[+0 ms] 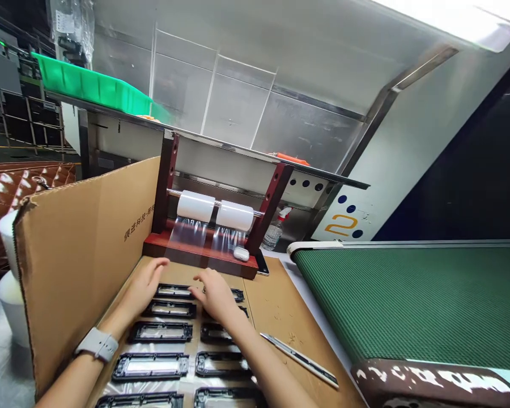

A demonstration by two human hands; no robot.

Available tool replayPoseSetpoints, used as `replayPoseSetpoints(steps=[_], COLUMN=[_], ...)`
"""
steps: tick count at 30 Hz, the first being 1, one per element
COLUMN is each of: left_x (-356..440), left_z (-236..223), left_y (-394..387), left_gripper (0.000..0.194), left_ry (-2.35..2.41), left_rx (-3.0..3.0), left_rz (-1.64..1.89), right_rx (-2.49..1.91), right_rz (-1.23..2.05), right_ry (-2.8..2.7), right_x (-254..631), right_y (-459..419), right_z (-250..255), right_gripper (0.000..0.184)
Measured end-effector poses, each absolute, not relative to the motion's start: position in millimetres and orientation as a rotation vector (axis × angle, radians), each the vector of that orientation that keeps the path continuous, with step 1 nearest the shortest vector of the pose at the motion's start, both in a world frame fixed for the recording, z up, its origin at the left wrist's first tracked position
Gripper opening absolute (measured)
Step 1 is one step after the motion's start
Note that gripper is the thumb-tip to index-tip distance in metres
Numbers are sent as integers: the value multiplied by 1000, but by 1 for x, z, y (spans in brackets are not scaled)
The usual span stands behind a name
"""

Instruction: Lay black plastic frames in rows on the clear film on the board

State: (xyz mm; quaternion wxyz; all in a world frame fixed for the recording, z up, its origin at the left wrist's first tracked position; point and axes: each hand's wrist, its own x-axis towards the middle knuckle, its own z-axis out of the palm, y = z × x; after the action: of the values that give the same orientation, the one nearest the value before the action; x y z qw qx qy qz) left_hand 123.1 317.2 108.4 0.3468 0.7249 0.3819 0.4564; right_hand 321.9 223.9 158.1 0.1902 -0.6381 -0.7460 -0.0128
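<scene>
My left hand (pixel 149 282), with a grey watch (pixel 97 344) on the wrist, is beside the far end of the left column of black plastic frames (pixel 160 331). Its fingers are stretched out and nothing shows in them. My right hand (pixel 216 293) hovers over the far end of the right column, thumb and fingers apart, partly covering the frames (pixel 221 364) below. Clear film runs beneath both columns. Just beyond my hands stands a dark red wooden holder (pixel 199 254) with two rolls of clear film, a left roll (pixel 195 205) and a right roll (pixel 234 215).
An upright cardboard sheet (pixel 89 243) walls the left side. A box cutter (pixel 300 358) lies on the cardboard at right, beside a green conveyor belt (pixel 416 294). A spray bottle (pixel 273 231) stands behind the holder. A green tray (pixel 93 88) rests on the shelf above.
</scene>
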Motion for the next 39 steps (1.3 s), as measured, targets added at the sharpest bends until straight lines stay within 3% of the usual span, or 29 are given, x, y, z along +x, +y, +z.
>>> replayPoseSetpoints(steps=[3,9,18,22,26,29,33,39], left_x=[125,127,127,120,119,123,130,135], left_z=[104,94,106,132,129,116,113,117], left_y=[293,273,285,272,244,222,205,197], left_gripper=[46,62,61,52,39,46,56,61], left_ry=[918,1033,1087,964,656,556,572,606], left_rx=[2176,2430,2593,2639,2840,2934,2915,2848], left_rz=[876,509,644,781,526,284,101,-29], right_rx=[-1903,-2233,-2379,-2319,-2171,-1961,-1630,-1536], right_rz=[-41,33,-89,-169,-121,-99,-327,-367], right_ry=[-1972,-1867,-1724,-1724,-1900,-2133,-2372,-2507], right_x=[358,439,455,458,449,427,391,365], right_y=[190,89,33,26,25,32,51,75], right_z=[169,174,157,161,167,164,151,141], right_gripper=[19,19,15,21,21,22,17,18])
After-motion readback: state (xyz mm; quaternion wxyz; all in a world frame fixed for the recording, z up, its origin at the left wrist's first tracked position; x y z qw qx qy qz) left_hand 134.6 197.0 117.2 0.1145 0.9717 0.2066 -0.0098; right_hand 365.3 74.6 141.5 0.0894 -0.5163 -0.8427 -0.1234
